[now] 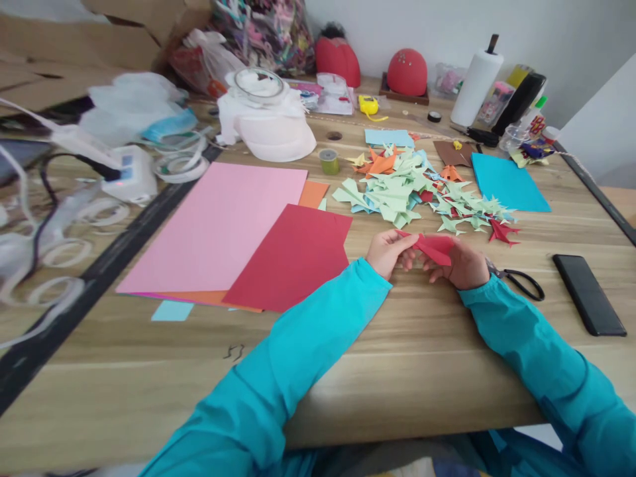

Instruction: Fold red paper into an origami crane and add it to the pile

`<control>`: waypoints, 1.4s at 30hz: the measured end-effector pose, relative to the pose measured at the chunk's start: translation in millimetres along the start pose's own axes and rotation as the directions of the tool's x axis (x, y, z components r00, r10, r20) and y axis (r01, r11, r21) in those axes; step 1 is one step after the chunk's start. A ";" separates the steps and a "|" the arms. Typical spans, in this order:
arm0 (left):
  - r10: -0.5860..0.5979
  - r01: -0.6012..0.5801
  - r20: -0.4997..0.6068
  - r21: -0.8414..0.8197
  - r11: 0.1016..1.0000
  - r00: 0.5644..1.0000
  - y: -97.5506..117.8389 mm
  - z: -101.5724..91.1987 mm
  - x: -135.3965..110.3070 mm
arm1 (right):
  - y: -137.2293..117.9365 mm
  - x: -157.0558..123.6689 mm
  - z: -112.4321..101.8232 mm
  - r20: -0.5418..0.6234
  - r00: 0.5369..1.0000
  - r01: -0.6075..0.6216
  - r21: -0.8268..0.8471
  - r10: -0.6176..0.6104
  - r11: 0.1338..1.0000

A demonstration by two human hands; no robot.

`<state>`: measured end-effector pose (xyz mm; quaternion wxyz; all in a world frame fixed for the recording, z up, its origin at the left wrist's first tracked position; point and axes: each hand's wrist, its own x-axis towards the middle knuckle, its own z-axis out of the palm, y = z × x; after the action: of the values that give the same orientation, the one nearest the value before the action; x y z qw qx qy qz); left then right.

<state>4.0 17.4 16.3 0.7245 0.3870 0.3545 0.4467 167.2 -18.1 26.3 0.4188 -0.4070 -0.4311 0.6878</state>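
Tabletop (397, 371) wood-grained, cluttered; wall (422, 30) white; folded red paper (436, 249) held.

Even, fairly bright light fills the scene, its source hard to place; the wall (427, 26) at 1 o'clock looks pale, and the tabletop (342, 401) carries a soft sheen at 6 o'clock. Shadows are faint. Focus is mildly soft, smoothing the red paper (436, 249) at 3 o'clock and the plastic bag (132, 99) at 10. Wide-angle distortion stretches the sleeves (218, 417) at 4 and 7
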 end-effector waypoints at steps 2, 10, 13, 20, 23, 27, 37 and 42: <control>0.013 -0.014 -0.031 -0.026 1.000 0.999 -0.1 0.3 0.8 | 2.6 -1.1 2.2 -0.017 0.988 0.155 -0.038 -0.156 0.987; 0.045 -0.044 -0.047 0.029 0.999 0.998 -5.0 3.4 -1.8 | 15.1 -3.9 13.6 -0.111 0.872 0.372 -0.481 -0.476 0.794; 0.038 -0.040 0.026 0.057 0.998 0.999 -6.0 5.0 -3.8 | 15.8 -4.4 14.4 -0.123 0.853 0.390 -0.497 -0.508 0.775; 0.078 -0.077 0.087 -0.008 0.997 0.993 -4.4 1.3 -2.4 | 12.8 -3.7 14.2 -0.253 0.888 0.306 -0.301 -0.385 0.903; 0.051 -0.055 0.130 0.029 0.998 0.990 -4.7 -2.1 -2.1 | 12.7 -0.8 8.7 -0.281 0.920 0.235 -0.162 -0.273 0.958; 0.031 -0.056 0.192 0.128 0.990 0.981 -6.4 -3.4 -3.8 | 14.0 1.3 2.0 -0.265 0.947 0.173 -0.051 -0.180 0.984; -0.016 -0.007 0.099 0.224 0.975 0.995 -9.1 -1.0 -5.9 | 12.7 -0.5 9.4 -0.178 0.954 0.221 -0.126 -0.242 0.967; -0.067 0.047 0.096 0.196 0.980 0.993 -8.8 -1.1 -5.2 | 12.1 -0.1 9.8 -0.204 0.941 0.246 -0.134 -0.269 0.960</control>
<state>4.5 10.2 9.0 0.7132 0.4675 0.3697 0.3690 155.5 -24.0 18.0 0.5281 -0.4424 -0.4677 0.5538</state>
